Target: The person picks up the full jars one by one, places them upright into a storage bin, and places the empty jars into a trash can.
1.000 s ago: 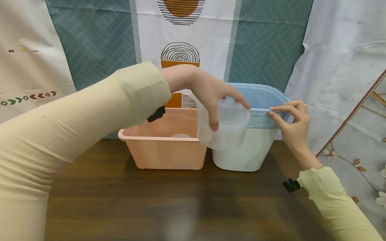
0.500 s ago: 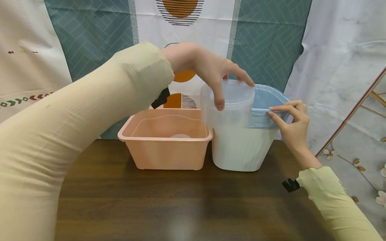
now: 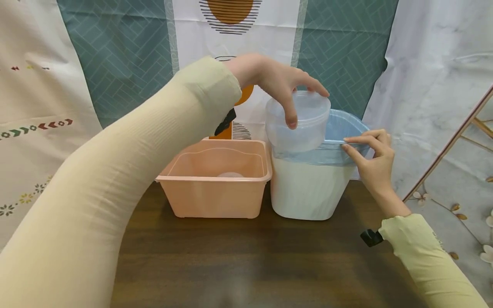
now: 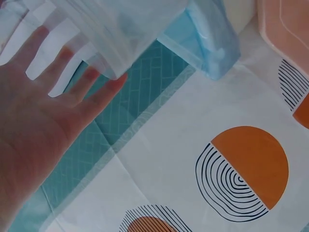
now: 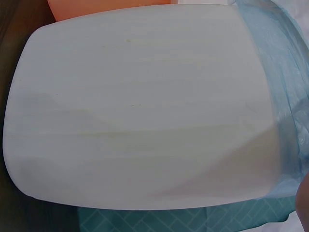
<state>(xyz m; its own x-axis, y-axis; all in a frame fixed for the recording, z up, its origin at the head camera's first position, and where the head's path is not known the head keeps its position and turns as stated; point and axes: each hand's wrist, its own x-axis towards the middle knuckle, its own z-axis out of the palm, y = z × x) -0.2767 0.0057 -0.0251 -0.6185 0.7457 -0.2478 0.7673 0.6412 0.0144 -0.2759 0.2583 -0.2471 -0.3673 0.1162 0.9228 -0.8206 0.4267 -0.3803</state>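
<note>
Spread over the top edge of a round translucent plastic container (image 3: pixel 297 130), my left hand (image 3: pixel 278 80) grips it from above. The container hangs over the near left rim of a white trash bin (image 3: pixel 308 190), in front of that part of the rim. A light blue bag (image 3: pixel 343 124) lines the bin and folds down outside its rim. My right hand (image 3: pixel 376 158) pinches the bag-covered rim on the right. In the left wrist view the fingers (image 4: pixel 104 92) reach around the container (image 4: pixel 130 24). The right wrist view is filled mostly by the bin's side (image 5: pixel 145 96).
A peach plastic tub (image 3: pixel 215 197) stands directly left of the bin, with a pale round thing (image 3: pixel 230 174) partly visible inside. Both stand on a dark wooden table (image 3: pixel 231 261). Patterned cloth (image 3: pixel 339 55) hangs behind.
My left hand has raised the container from low in front of the tub and bin, moving it up and slightly right. My right hand has stayed on the rim.
</note>
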